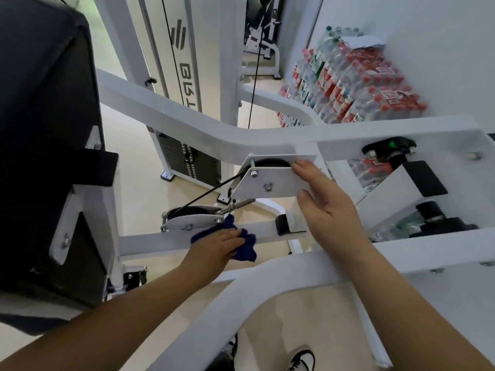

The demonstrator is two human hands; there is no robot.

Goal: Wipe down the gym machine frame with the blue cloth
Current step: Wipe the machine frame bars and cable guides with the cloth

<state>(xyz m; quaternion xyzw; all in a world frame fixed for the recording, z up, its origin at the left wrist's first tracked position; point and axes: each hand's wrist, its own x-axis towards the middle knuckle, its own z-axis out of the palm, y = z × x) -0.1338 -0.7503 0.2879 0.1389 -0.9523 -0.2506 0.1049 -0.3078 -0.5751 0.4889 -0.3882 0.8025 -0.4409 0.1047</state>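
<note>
Here, one blue cloth (247, 250) is pressed onto the lower white bar of the gym machine frame (150, 241) by the left hand (214, 246), fingers laid flat. The right hand (321, 202), fingers spread, is rested against the upper of two pulley plates (270, 180).

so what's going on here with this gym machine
A person is wiping down a white gym machine. Their left hand presses a bunched blue cloth onto a low frame bar, right beside a small pulley. Their right hand rests with fairly straight fingers on the plate of a bigger pulley higher up. Water bottles are stacked by the wall behind.
</note>
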